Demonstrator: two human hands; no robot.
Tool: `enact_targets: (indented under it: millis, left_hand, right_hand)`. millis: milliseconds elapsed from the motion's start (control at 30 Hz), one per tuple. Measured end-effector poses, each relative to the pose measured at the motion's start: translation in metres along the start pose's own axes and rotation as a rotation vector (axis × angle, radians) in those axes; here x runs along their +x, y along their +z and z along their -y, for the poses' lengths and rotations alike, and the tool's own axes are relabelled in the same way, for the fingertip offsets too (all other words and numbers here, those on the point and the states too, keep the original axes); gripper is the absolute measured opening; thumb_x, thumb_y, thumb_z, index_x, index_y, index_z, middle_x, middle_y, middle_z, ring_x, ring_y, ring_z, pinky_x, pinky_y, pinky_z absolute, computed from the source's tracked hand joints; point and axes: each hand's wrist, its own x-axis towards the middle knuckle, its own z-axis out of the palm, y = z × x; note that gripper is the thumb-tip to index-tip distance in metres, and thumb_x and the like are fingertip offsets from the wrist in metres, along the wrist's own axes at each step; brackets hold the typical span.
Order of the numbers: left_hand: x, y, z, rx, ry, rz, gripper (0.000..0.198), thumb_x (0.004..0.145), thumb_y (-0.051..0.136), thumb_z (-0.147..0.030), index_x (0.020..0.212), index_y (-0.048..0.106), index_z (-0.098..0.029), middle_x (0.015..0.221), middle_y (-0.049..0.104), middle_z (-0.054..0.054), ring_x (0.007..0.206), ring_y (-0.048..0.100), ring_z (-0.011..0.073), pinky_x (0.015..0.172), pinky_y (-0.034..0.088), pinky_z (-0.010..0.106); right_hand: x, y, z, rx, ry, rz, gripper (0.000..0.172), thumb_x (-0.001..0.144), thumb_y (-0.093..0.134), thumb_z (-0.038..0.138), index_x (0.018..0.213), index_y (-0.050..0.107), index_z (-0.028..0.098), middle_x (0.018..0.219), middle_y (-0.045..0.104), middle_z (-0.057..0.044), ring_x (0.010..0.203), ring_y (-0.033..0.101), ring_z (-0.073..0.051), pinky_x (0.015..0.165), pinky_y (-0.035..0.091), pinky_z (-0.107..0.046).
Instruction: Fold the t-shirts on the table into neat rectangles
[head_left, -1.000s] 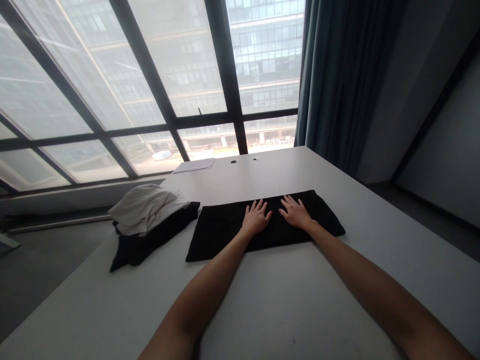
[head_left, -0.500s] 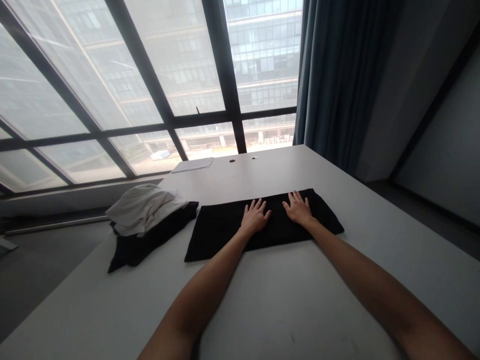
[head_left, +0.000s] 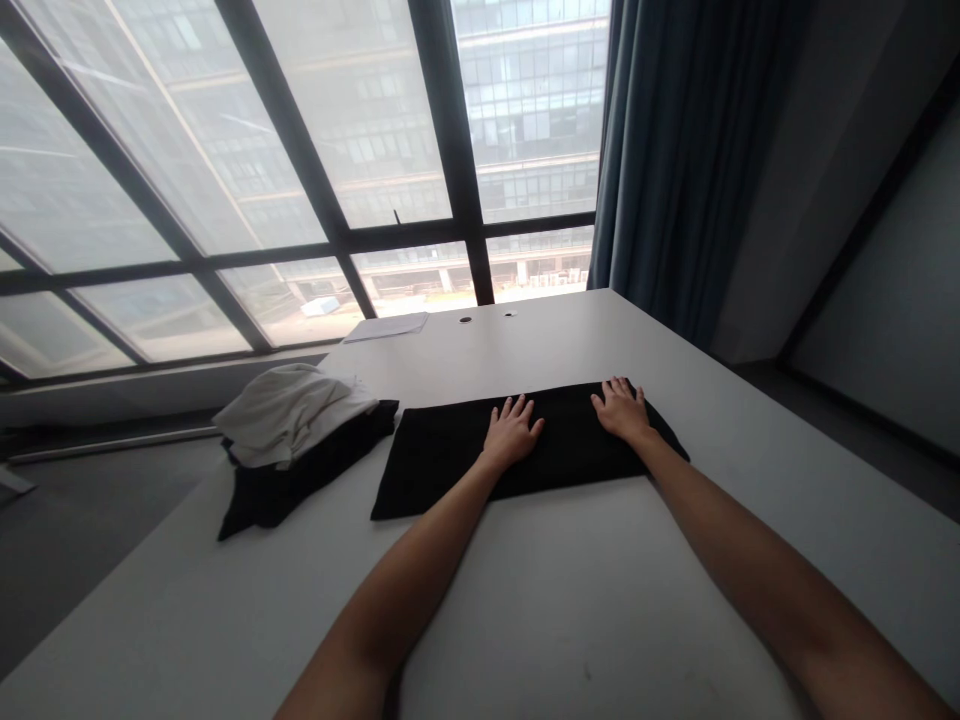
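A black folded cloth or garment lies flat on the white table, its long side running left to right; its exact kind does not show. Flat on its middle rests my left hand, fingers spread. My right hand presses on the cloth near its right end, palm down with the fingers apart. Neither hand grips anything.
Left of the black cloth is a loose pile, with a light grey cloth on top of a black cloth. White paper lies at the table's far edge by the window. A blue curtain hangs behind on the right.
My right hand has slid to the right along the black cloth, toward its right end. My left hand stays at the same spot on the cloth.
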Motion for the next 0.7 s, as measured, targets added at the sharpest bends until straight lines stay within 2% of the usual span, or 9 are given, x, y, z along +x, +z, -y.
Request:
enact_targets:
  millis: [133, 267, 367, 467, 533, 633, 700]
  left_hand:
    - [-0.001, 0.001, 0.000, -0.020, -0.074, -0.076, 0.074, 0.098, 0.027, -0.064, 0.161, 0.020, -0.025, 0.168, 0.011, 0.005, 0.155, 0.000, 0.0301, 0.122, 0.006, 0.058]
    - [0.000, 0.000, -0.002, -0.032, -0.095, -0.004, 0.074, 0.098, 0.025, -0.066, 0.156, 0.034, -0.021, 0.166, 0.022, 0.010, 0.154, 0.011, 0.0344, 0.121, 0.010, 0.061]
    - [0.003, -0.012, 0.007, -0.084, -0.095, -0.047, 0.067, 0.101, 0.024, -0.060, 0.155, 0.035, -0.022, 0.164, 0.028, 0.009, 0.152, 0.021, 0.0302, 0.121, 0.019, 0.056]
    - [0.002, -0.028, 0.032, -0.077, -0.167, -0.137, 0.057, 0.104, 0.025, -0.048, 0.152, 0.040, -0.022, 0.159, 0.038, 0.009, 0.148, 0.032, 0.0250, 0.121, 0.022, 0.050]
    - [-0.001, -0.034, 0.056, -0.040, -0.257, -0.177, 0.053, 0.104, 0.025, -0.039, 0.151, 0.042, -0.021, 0.158, 0.041, 0.009, 0.147, 0.032, 0.0262, 0.122, 0.017, 0.054]
    - [-0.007, -0.033, 0.087, -0.009, -0.388, -0.142, 0.052, 0.103, 0.028, -0.037, 0.151, 0.042, -0.022, 0.160, 0.038, 0.009, 0.150, 0.025, 0.0301, 0.120, 0.011, 0.063]
    - [-0.007, -0.031, 0.099, -0.013, -0.425, -0.102, 0.053, 0.102, 0.031, -0.043, 0.150, 0.043, -0.026, 0.160, 0.038, 0.008, 0.150, 0.026, 0.0306, 0.120, 0.015, 0.062]
  right_hand:
    - [0.000, 0.001, -0.002, -0.003, 0.008, 0.029, 0.063, 0.102, 0.027, 0.045, 0.152, 0.039, 0.008, 0.163, 0.027, -0.017, 0.152, 0.017, -0.028, 0.121, 0.010, -0.055]
    - [0.001, 0.001, -0.003, -0.007, 0.001, 0.034, 0.063, 0.102, 0.026, 0.044, 0.152, 0.039, 0.007, 0.163, 0.027, -0.017, 0.152, 0.017, -0.028, 0.121, 0.010, -0.055]
    - [0.001, 0.001, -0.003, -0.005, 0.008, 0.046, 0.064, 0.102, 0.026, 0.045, 0.152, 0.039, 0.008, 0.163, 0.027, -0.017, 0.152, 0.016, -0.027, 0.121, 0.011, -0.055]
    - [0.002, 0.001, -0.003, -0.005, 0.014, 0.047, 0.064, 0.102, 0.026, 0.045, 0.152, 0.039, 0.008, 0.163, 0.027, -0.016, 0.153, 0.016, -0.027, 0.121, 0.011, -0.055]
    - [0.002, 0.001, -0.002, -0.003, 0.013, 0.044, 0.064, 0.102, 0.026, 0.045, 0.152, 0.039, 0.008, 0.163, 0.027, -0.016, 0.153, 0.016, -0.027, 0.121, 0.010, -0.055]
    - [0.001, 0.001, -0.001, 0.002, 0.013, 0.039, 0.063, 0.102, 0.026, 0.044, 0.152, 0.039, 0.007, 0.163, 0.027, -0.016, 0.152, 0.017, -0.027, 0.121, 0.010, -0.054]
    - [0.001, 0.001, -0.001, 0.005, 0.012, 0.035, 0.063, 0.102, 0.026, 0.044, 0.152, 0.040, 0.008, 0.163, 0.028, -0.016, 0.152, 0.018, -0.027, 0.121, 0.010, -0.054]
